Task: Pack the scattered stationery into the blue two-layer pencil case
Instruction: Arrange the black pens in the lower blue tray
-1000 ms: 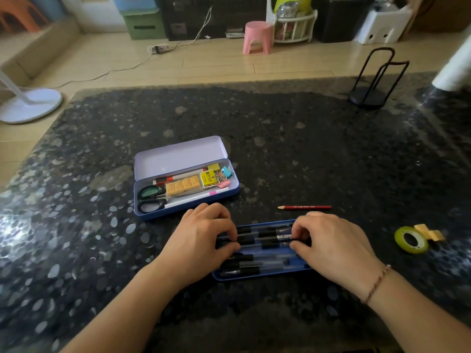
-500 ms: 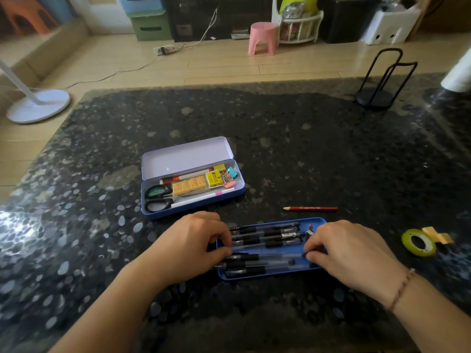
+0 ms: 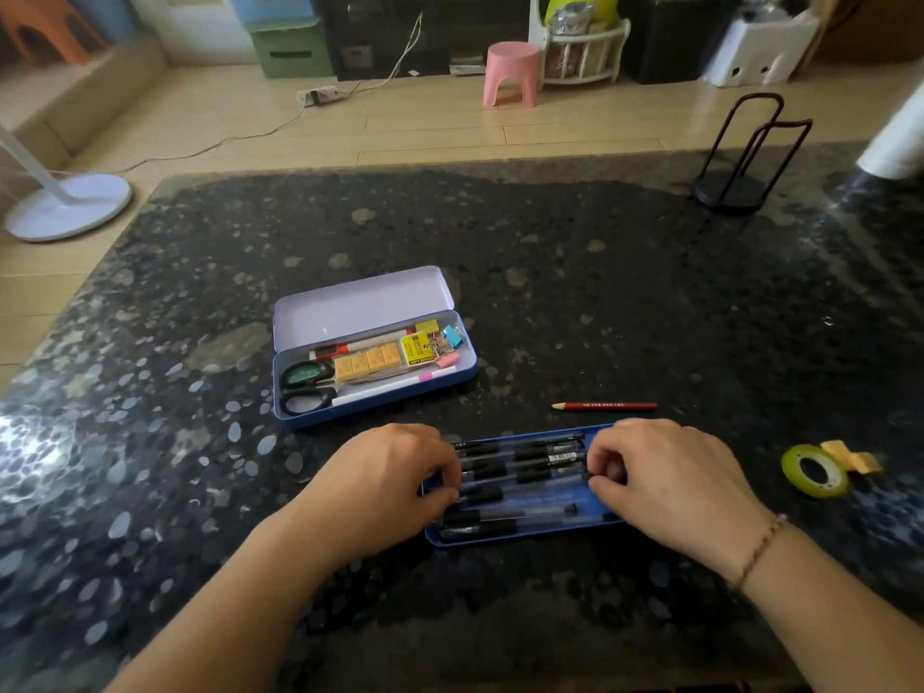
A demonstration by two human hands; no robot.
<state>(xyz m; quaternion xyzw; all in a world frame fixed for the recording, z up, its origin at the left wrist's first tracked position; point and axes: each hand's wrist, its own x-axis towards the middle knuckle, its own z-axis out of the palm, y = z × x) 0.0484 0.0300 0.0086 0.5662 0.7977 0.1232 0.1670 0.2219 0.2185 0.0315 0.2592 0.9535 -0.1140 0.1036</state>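
Blue tray (image 3: 520,535) of black pens (image 3: 520,465) on the desk (image 3: 600,292), just in front of the open pencil case (image 3: 370,312). Left hand (image 3: 390,487) curled over the tray's left end, fingertips on the pens; right hand (image 3: 670,477) curled at its right end, pinching pen tips. Red pencil (image 3: 605,406) just behind the tray; green tape roll (image 3: 815,470) well to its right.
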